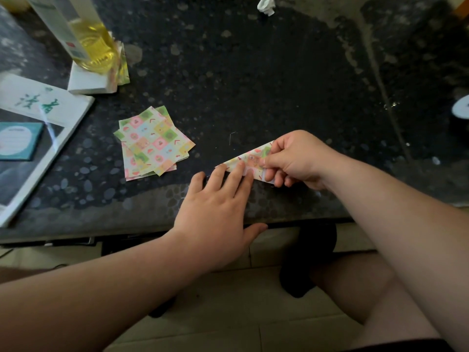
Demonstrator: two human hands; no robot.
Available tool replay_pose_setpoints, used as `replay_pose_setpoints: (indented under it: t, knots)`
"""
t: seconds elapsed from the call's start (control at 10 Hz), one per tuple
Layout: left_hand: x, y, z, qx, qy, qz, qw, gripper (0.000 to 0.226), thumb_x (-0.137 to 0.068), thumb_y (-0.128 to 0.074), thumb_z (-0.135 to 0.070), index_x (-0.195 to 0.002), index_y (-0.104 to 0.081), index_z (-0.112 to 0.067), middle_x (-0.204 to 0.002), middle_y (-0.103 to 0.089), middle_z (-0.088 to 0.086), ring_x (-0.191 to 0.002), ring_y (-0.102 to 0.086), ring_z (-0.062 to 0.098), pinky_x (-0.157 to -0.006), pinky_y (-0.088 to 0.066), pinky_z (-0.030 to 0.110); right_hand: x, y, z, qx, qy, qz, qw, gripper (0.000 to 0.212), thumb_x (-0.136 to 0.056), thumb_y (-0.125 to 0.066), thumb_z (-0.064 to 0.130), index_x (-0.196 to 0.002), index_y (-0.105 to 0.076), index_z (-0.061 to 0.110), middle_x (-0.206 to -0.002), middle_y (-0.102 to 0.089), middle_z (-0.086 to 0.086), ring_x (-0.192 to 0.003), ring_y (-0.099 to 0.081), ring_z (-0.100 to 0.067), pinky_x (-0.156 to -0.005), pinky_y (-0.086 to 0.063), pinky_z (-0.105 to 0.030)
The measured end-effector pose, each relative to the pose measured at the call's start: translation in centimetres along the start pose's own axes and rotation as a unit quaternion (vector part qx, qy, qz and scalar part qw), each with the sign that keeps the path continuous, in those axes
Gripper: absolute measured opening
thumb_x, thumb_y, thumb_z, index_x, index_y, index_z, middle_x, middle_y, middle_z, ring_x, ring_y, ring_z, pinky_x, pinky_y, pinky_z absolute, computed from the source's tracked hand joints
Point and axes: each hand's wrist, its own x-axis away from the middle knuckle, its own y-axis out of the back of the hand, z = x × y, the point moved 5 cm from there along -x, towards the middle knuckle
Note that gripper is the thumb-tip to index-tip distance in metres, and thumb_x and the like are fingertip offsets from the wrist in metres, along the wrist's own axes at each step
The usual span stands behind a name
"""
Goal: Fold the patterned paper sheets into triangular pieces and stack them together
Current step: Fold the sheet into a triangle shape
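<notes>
Close to the front edge of the dark speckled stone counter [253,85], the left hand [218,199] lies flat, its straight fingers pressing the pastel patterned paper triangle [251,158]. The right hand [294,158] pinches the triangle's right end. If the pressing fingers slide on the glossy surface, the crease could run crooked and the edges misalign. Farther back on the left sits a loose pile of unfolded patterned paper squares [154,143], which a careless forearm sweep could scatter.

Dim, soft, wide-angle edge warping
</notes>
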Motion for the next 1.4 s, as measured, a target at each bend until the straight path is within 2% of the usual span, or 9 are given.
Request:
replay_pose_setpoints:
  t: [0.3,0.6,0.8,1.0,1.2,1.4]
  knots:
    - [0.1,0.0,0.0,0.004,0.001,0.002,1.000,0.098,-0.091,-0.025,-0.081,-0.163,-0.016,-0.016,-0.170,-0.014,0.006,-0.153,-0.019,0.032,-0.118,-0.025,0.054,0.0,-0.1,0.0,-0.004,-0.007,0.002,1.000,0.014,-0.097,-0.064,0.003,-0.084,-0.061,0.006,-0.060,-0.071,-0.009,-0.041,-0.061,-0.011,-0.035,-0.041,-0.019]
    - [0.0,0.0,-0.3,0.001,-0.005,0.005,1.000,0.097,-0.094,-0.024,-0.079,-0.164,-0.008,-0.014,-0.171,-0.009,0.007,-0.154,-0.013,0.033,-0.121,-0.019,0.055,0.0,-0.1,0.1,0.002,-0.002,0.001,1.000,0.019,-0.098,-0.065,0.006,-0.080,-0.061,0.008,-0.063,-0.072,-0.010,-0.042,-0.062,-0.011,-0.036,-0.041,-0.019]
    - [-0.4,0.6,-1.4,-0.010,0.007,0.028,1.000,0.102,-0.094,-0.021,-0.079,-0.162,0.001,-0.006,-0.170,-0.002,0.015,-0.154,-0.005,0.042,-0.123,-0.011,0.058,0.0,-0.1,0.3,0.006,-0.014,-0.005,1.000,0.015,-0.097,-0.068,0.008,-0.083,-0.063,0.006,-0.066,-0.074,-0.011,-0.043,-0.062,-0.012,-0.037,-0.042,-0.020]
    - [-0.7,0.8,-2.2,-0.008,0.006,0.059,0.998,0.105,-0.096,-0.023,-0.077,-0.160,0.004,0.002,-0.169,0.005,0.024,-0.152,-0.002,0.053,-0.120,-0.017,0.060,-0.1,-0.1,0.4,0.018,-0.026,-0.011,0.999,0.017,-0.095,-0.075,0.015,-0.082,-0.067,0.007,-0.068,-0.075,-0.010,-0.045,-0.062,-0.013,-0.038,-0.042,-0.022]
    - [-0.7,0.7,-2.2,-0.011,0.001,0.081,0.997,0.104,-0.097,-0.021,-0.077,-0.160,0.005,0.000,-0.168,0.010,0.024,-0.147,0.002,0.063,-0.121,-0.017,0.063,0.2,-0.1,0.5,0.017,-0.028,-0.009,0.999,0.022,-0.090,-0.079,0.022,-0.081,-0.067,0.007,-0.069,-0.075,-0.011,-0.045,-0.062,-0.012,-0.040,-0.043,-0.022]
    - [-0.8,0.7,-2.2,-0.011,0.005,0.076,0.997,0.105,-0.094,-0.020,-0.080,-0.160,0.004,-0.002,-0.169,0.010,0.021,-0.147,0.000,0.063,-0.118,-0.017,0.067,0.2,0.0,0.4,0.000,-0.022,-0.005,1.000,0.024,-0.090,-0.080,0.020,-0.076,-0.063,0.008,-0.068,-0.074,-0.012,-0.043,-0.060,-0.013,-0.038,-0.041,-0.021]
